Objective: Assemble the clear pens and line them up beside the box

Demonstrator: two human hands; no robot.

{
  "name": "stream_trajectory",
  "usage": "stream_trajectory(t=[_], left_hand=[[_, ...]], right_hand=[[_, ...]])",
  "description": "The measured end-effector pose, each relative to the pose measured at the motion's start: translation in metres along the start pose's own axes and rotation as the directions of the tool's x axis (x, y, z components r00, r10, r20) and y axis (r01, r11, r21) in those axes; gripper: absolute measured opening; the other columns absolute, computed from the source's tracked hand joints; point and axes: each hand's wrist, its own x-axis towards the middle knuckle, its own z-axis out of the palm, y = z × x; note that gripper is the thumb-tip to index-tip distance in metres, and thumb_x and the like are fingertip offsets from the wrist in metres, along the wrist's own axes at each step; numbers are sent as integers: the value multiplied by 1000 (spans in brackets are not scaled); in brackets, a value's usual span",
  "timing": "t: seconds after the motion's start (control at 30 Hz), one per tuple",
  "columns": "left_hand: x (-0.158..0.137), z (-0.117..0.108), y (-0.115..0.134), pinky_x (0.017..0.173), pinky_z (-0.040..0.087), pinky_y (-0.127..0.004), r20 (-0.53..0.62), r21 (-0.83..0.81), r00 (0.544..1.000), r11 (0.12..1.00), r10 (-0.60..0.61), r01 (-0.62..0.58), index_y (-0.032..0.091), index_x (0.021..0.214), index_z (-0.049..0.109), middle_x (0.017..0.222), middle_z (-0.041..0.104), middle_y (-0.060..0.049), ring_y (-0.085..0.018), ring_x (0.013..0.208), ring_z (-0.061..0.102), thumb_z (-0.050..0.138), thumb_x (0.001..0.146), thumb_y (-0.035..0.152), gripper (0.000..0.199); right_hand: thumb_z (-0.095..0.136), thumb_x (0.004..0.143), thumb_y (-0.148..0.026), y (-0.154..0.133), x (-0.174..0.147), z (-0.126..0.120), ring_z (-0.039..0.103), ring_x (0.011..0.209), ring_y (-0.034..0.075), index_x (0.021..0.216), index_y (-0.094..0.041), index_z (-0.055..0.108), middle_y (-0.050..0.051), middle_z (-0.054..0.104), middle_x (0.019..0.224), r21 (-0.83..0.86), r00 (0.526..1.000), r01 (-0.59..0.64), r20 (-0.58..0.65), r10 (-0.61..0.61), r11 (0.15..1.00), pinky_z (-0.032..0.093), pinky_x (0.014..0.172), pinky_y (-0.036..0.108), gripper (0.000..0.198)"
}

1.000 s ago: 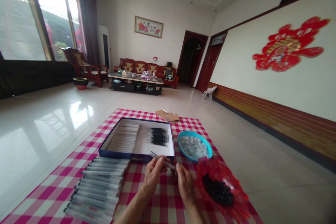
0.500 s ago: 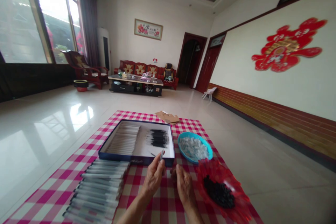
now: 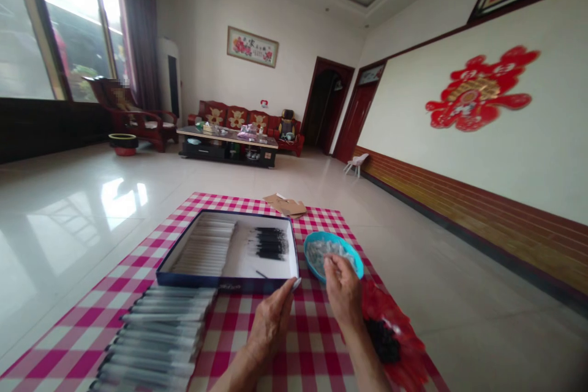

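My left hand (image 3: 272, 321) is closed just in front of the box's near edge, pinching a slim pale piece (image 3: 296, 284) whose tip sticks out past the fingers. Over the blue bowl (image 3: 358, 263) hangs my right hand (image 3: 343, 288), its fingertips drawn together at the small clear plastic pieces (image 3: 316, 252). Whatever lies between those fingertips is hidden. A shallow dark-blue box (image 3: 193, 280) holds a row of clear pen barrels (image 3: 209, 242) and a bunch of thin black-inked refills (image 3: 271, 244). One dark stick (image 3: 261, 274) lies apart inside it.
Pens (image 3: 151, 337) with dark ends are stacked at the near left of the checked tablecloth (image 3: 234, 331). Behind my right forearm stands a red petal-edged bowl (image 3: 407, 343) of small black parts (image 3: 383, 342). Cardboard pieces (image 3: 287, 205) lie at the far edge.
My right hand has moved from beside my left hand up and over to the blue bowl. My left hand keeps its pale piece, now tilted lower. The view has shifted slightly.
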Motion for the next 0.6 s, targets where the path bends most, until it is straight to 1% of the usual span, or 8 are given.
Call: stream_trajectory(t=[0.03, 0.07, 0.2, 0.3, 0.4, 0.5, 0.57, 0.6], left_hand=[[0, 0, -1, 86, 52, -22, -1, 14, 1000, 1000, 19, -19, 19, 130, 51, 114, 68, -8, -16, 99, 67, 40, 96, 21, 36], [0, 1, -2, 86, 52, -22, -4, 25, 1000, 999, 30, -30, 19, 129, 52, 112, 69, -8, -16, 97, 67, 40, 95, 20, 36], [-1, 2, -6, 84, 53, -22, -36, 31, 998, 999, 42, -41, 19, 124, 55, 108, 70, -8, -16, 94, 69, 41, 95, 20, 32], [-3, 4, -7, 82, 53, -22, -62, 16, 998, 1000, 21, -20, 19, 119, 58, 105, 71, -8, -17, 93, 69, 43, 94, 22, 29], [-3, 6, -5, 77, 54, -23, -73, 1, 997, 1000, -22, 22, 19, 113, 61, 98, 73, -8, -19, 87, 69, 46, 93, 25, 26], [-1, 4, 1, 72, 52, -24, -45, -75, 993, 991, -110, 107, 20, 107, 63, 91, 73, -8, -19, 80, 69, 48, 91, 30, 24], [3, 0, 6, 64, 50, -23, 19, -197, 971, 951, -238, 237, 19, 102, 64, 78, 71, -6, -17, 70, 66, 48, 91, 35, 26], [5, -2, 9, 57, 48, -22, 70, -291, 945, 900, -319, 326, 18, 100, 64, 71, 68, -4, -15, 61, 63, 47, 91, 39, 28]], right_hand=[[44, 83, -39, 7, 15, -7, 65, 86, 23, 90, -18, 67, 11, 71, 95, -117, 999, 23, 29, -20, 993, 52, 75, 33, 32], [47, 79, -38, 14, 29, -15, 65, 84, 23, 86, -19, 68, 10, 71, 92, -164, 999, 25, 45, -18, 986, 51, 77, 35, 29], [50, 69, -33, 40, 66, -46, 66, 74, 22, 74, -21, 70, 7, 72, 80, -280, 994, 14, 107, 16, 960, 50, 74, 34, 24], [49, 69, -34, 51, 71, -65, 66, 78, 23, 77, -22, 70, 6, 72, 82, -356, 991, 0, 122, 47, 934, 49, 76, 33, 26], [48, 70, -35, 58, 67, -74, 67, 80, 23, 78, -21, 70, 6, 73, 84, -401, 987, -4, 143, 67, 916, 48, 77, 32, 27], [48, 72, -34, 61, 62, -72, 67, 78, 22, 78, -21, 70, 6, 73, 84, -413, 980, 17, 188, 67, 911, 49, 75, 31, 27], [47, 73, -34, 61, 60, -67, 67, 79, 21, 80, -21, 70, 6, 73, 86, -410, 973, 38, 223, 60, 912, 49, 76, 30, 28], [46, 74, -34, 61, 59, -64, 67, 80, 21, 82, -21, 70, 6, 73, 87, -407, 969, 47, 241, 58, 912, 49, 77, 30, 29]])
